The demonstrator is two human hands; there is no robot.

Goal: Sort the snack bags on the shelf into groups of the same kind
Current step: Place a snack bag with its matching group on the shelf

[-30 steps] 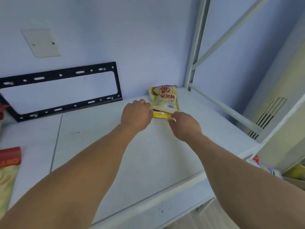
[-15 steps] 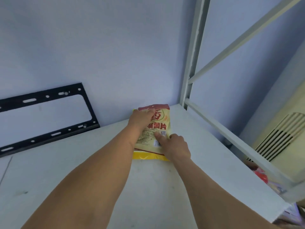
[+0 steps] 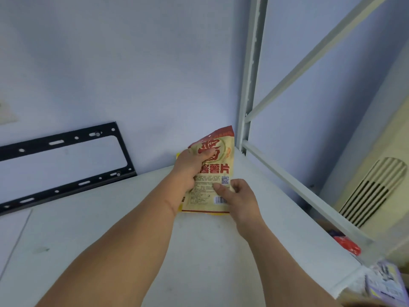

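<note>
Currently a snack bag (image 3: 212,173) is held upright at the shelf's (image 3: 199,251) far right corner, toward one o'clock, beside the post (image 3: 249,85). It is gripped near its top by the left hand (image 3: 190,169) and pinched at its lower right edge by the right hand (image 3: 238,198). A yellow bag (image 3: 178,156) seems to stand just behind. The front bag is best squared against it, bottom seated first, before being released.
</note>
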